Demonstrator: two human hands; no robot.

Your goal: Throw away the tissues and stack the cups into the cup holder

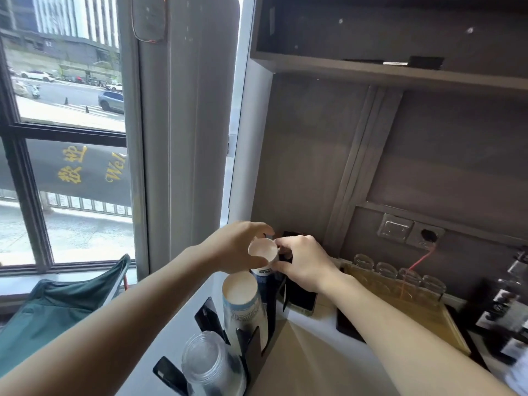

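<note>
Above cup holder [258,342], both hands gripping paper cup [263,250], base-up, axis vertical

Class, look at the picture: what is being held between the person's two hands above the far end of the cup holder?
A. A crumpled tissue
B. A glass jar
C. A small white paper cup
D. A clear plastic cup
C: the left hand and right hand both grip a small white paper cup over the black cup holder; the clear plastic cups sit nearer the camera.
</note>
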